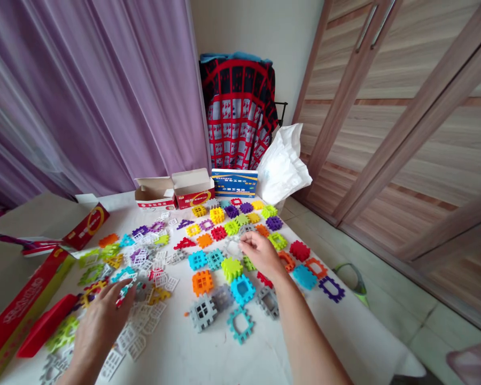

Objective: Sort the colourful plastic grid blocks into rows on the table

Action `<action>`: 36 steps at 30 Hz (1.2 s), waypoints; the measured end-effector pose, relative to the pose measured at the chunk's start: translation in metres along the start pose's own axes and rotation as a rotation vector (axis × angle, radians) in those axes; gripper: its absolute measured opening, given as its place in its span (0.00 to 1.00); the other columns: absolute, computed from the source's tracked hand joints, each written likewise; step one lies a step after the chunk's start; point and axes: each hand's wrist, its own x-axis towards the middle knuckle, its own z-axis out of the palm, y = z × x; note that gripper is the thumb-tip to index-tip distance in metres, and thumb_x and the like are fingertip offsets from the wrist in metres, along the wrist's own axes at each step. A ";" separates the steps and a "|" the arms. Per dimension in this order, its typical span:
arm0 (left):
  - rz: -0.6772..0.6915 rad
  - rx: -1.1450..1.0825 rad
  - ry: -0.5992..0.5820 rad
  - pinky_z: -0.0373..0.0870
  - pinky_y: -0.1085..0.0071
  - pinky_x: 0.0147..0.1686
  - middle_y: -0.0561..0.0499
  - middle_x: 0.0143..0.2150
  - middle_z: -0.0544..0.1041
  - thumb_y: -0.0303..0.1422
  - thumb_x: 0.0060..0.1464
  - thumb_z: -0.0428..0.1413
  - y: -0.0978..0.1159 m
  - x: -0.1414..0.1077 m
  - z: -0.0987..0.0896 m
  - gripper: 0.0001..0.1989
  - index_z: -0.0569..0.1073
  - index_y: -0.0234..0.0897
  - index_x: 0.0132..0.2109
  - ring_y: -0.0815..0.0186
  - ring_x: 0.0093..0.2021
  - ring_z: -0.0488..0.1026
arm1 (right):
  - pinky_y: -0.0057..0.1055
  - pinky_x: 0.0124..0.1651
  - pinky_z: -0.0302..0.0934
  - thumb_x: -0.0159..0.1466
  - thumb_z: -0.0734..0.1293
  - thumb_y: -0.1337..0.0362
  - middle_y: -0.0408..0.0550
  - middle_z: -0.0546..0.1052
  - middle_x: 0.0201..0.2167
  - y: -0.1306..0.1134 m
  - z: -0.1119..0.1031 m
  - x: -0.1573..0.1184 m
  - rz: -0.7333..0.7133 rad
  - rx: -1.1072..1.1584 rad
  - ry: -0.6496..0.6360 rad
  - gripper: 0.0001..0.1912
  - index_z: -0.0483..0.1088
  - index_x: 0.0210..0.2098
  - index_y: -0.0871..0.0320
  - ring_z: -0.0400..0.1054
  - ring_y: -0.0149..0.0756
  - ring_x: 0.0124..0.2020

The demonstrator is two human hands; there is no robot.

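Note:
My right hand (260, 254) reaches over the middle of the table, thumb and fingers pinched at the edge of a pale translucent notched building piece (233, 246). Just in front of it lie a lime green stack of blocks (232, 269) and a blue square block (242, 290). My left hand (106, 313) curls over a mixed pile on the left. A small white, teal and red thing (125, 292) shows between its thumb and fingers, too blurred to name. White window-shaped pieces (134, 334) lie beside that hand.
Colourful notched blocks (218, 233) lie sorted across the table (240, 358). Open red cartons (194, 198) and a blue box (234, 184) stand at the back, beside a white plastic bag (282, 166). A large open box (28, 305) and a red piece (48, 326) border the left.

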 end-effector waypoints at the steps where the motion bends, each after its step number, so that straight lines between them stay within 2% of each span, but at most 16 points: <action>1: 0.024 0.021 0.056 0.69 0.65 0.32 0.41 0.49 0.79 0.49 0.60 0.43 -0.001 -0.007 0.001 0.24 0.75 0.42 0.50 0.53 0.42 0.78 | 0.30 0.35 0.64 0.57 0.66 0.57 0.44 0.77 0.30 0.006 -0.010 -0.002 0.017 0.011 0.021 0.11 0.70 0.35 0.57 0.71 0.34 0.31; 3: 0.043 0.006 0.118 0.70 0.66 0.31 0.42 0.52 0.78 0.48 0.60 0.43 0.003 -0.023 0.001 0.23 0.76 0.43 0.49 0.55 0.41 0.78 | 0.30 0.35 0.64 0.56 0.66 0.56 0.45 0.77 0.31 0.016 -0.026 -0.010 0.035 0.021 0.064 0.12 0.70 0.35 0.57 0.70 0.34 0.31; 5: 0.027 -0.080 0.079 0.70 0.68 0.30 0.46 0.48 0.79 0.48 0.59 0.45 0.018 -0.037 -0.001 0.21 0.77 0.46 0.47 0.59 0.35 0.78 | 0.30 0.36 0.64 0.57 0.66 0.55 0.44 0.76 0.30 0.024 -0.034 -0.019 0.045 0.022 0.075 0.12 0.71 0.34 0.57 0.70 0.34 0.32; 7: 0.021 -0.229 -0.058 0.70 0.70 0.28 0.51 0.43 0.81 0.49 0.55 0.49 0.044 -0.049 -0.004 0.18 0.78 0.49 0.45 0.64 0.28 0.76 | 0.30 0.36 0.65 0.57 0.66 0.56 0.43 0.76 0.29 0.027 -0.032 -0.029 0.055 0.029 0.025 0.11 0.71 0.34 0.57 0.70 0.34 0.31; 10: 0.070 -0.534 -0.252 0.71 0.70 0.31 0.50 0.36 0.82 0.54 0.50 0.52 0.097 -0.062 -0.007 0.22 0.80 0.46 0.42 0.60 0.33 0.77 | 0.31 0.37 0.65 0.57 0.67 0.57 0.43 0.76 0.29 0.022 -0.017 -0.040 0.053 0.066 -0.115 0.11 0.71 0.35 0.57 0.71 0.34 0.32; 12: 0.109 -0.666 -0.381 0.71 0.69 0.32 0.50 0.32 0.81 0.56 0.49 0.53 0.130 -0.065 -0.007 0.25 0.80 0.43 0.41 0.61 0.32 0.76 | 0.30 0.37 0.66 0.57 0.67 0.57 0.43 0.76 0.30 0.013 -0.007 -0.044 0.038 0.096 -0.187 0.11 0.71 0.36 0.57 0.71 0.34 0.32; 15: 0.121 -0.810 -0.536 0.68 0.71 0.28 0.50 0.29 0.78 0.58 0.47 0.55 0.161 -0.062 -0.003 0.27 0.79 0.39 0.36 0.65 0.27 0.71 | 0.29 0.37 0.65 0.58 0.67 0.59 0.43 0.77 0.30 0.000 0.002 -0.048 0.004 0.103 -0.234 0.10 0.70 0.37 0.56 0.71 0.33 0.33; 19: 0.065 -0.973 -0.576 0.64 0.73 0.24 0.53 0.25 0.73 0.60 0.41 0.58 0.172 -0.055 0.002 0.28 0.73 0.38 0.29 0.71 0.23 0.64 | 0.28 0.35 0.64 0.59 0.66 0.59 0.42 0.75 0.28 -0.008 0.004 -0.050 -0.039 0.071 -0.223 0.08 0.69 0.34 0.57 0.69 0.32 0.31; 26: -0.052 -1.081 -0.665 0.55 0.77 0.17 0.57 0.25 0.71 0.61 0.37 0.61 0.171 -0.057 0.008 0.30 0.70 0.39 0.32 0.75 0.19 0.61 | 0.29 0.35 0.65 0.61 0.65 0.57 0.44 0.76 0.29 -0.007 0.005 -0.052 -0.061 0.005 -0.256 0.11 0.74 0.37 0.57 0.70 0.33 0.31; 28: -0.066 -1.112 -0.647 0.53 0.77 0.16 0.57 0.23 0.69 0.61 0.38 0.61 0.170 -0.056 0.010 0.29 0.70 0.38 0.30 0.76 0.18 0.60 | 0.30 0.37 0.66 0.60 0.67 0.58 0.46 0.78 0.36 -0.011 0.000 -0.053 -0.089 -0.097 -0.314 0.15 0.74 0.45 0.56 0.71 0.35 0.34; 31: -0.072 -1.135 -0.635 0.52 0.77 0.17 0.58 0.21 0.68 0.61 0.38 0.61 0.170 -0.054 0.011 0.29 0.69 0.38 0.28 0.77 0.17 0.59 | 0.36 0.49 0.65 0.55 0.72 0.61 0.49 0.75 0.51 -0.022 -0.009 -0.056 -0.194 -0.357 -0.377 0.25 0.72 0.53 0.51 0.70 0.41 0.48; 33: -0.060 -1.137 -0.639 0.53 0.77 0.17 0.58 0.21 0.67 0.61 0.38 0.61 0.172 -0.053 0.010 0.29 0.68 0.38 0.28 0.76 0.17 0.59 | 0.38 0.55 0.62 0.54 0.73 0.63 0.49 0.73 0.54 -0.029 -0.012 -0.056 -0.252 -0.524 -0.384 0.26 0.72 0.52 0.51 0.67 0.44 0.54; 36: -0.037 -1.135 -0.638 0.56 0.76 0.18 0.58 0.21 0.67 0.61 0.38 0.60 0.180 -0.053 0.010 0.29 0.69 0.38 0.28 0.75 0.18 0.60 | 0.38 0.53 0.62 0.54 0.71 0.64 0.50 0.73 0.51 -0.032 -0.015 -0.052 -0.300 -0.675 -0.434 0.25 0.71 0.52 0.53 0.68 0.45 0.52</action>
